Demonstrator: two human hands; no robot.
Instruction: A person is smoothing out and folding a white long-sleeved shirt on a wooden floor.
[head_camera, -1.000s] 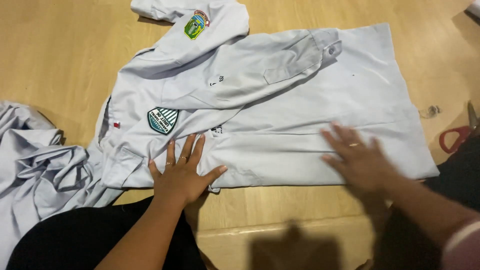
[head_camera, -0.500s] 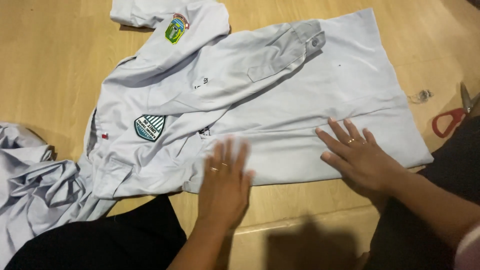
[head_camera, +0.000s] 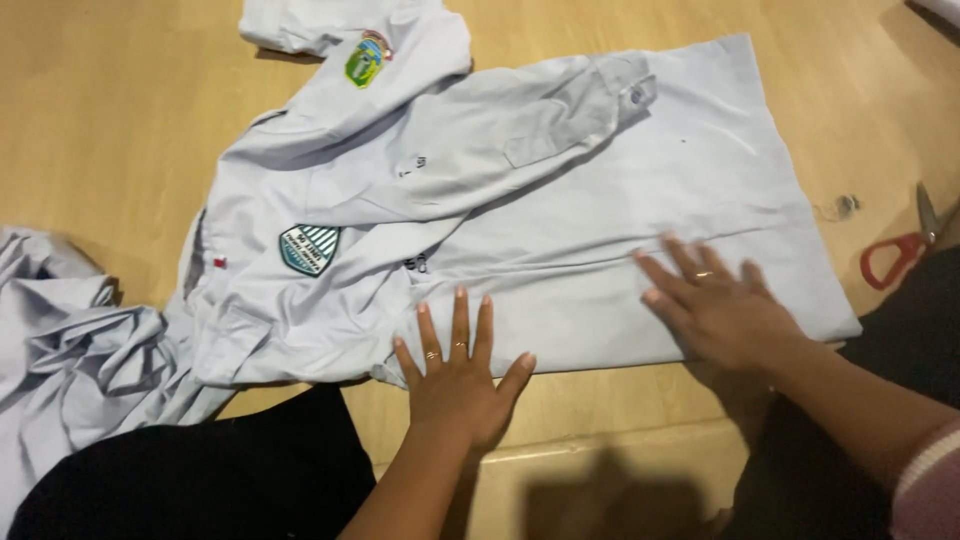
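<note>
A: Shirt (head_camera: 560, 250) — where does it lie?

B: Flat on the wooden floor (head_camera: 100, 120), pale grey-white, partly folded. Its body runs out to the right, and one long sleeve (head_camera: 480, 150) is laid across it, the cuff ending near the upper middle.

A: Any marks on it?

B: A teal shield badge (head_camera: 308, 248) on the left part, and a green and yellow badge (head_camera: 362, 62) higher up, on the second sleeve that reaches toward the top edge.

A: And the left hand (head_camera: 458, 385)?

B: Flat, palm down, fingers spread wide. The fingers rest on the near edge of the shirt; the heel of the palm sits over the floor. It grips nothing. There are rings on two fingers.

A: The right hand (head_camera: 718, 308)?

B: Also flat and spread, pressing the cloth near the lower right of the shirt, fingers pointing up and left. One ring shows. It holds nothing either.

A: How far apart are they?

B: Well apart, both along the same near edge.

A: What else is around?

B: A crumpled heap of similar pale cloth (head_camera: 70, 350) at the far left, touching the shirt's left end. Red-handled scissors (head_camera: 905, 250) lie on the floor at the right, clear of the shirt. Dark clothing (head_camera: 200, 480) of the person fills the bottom left.
</note>
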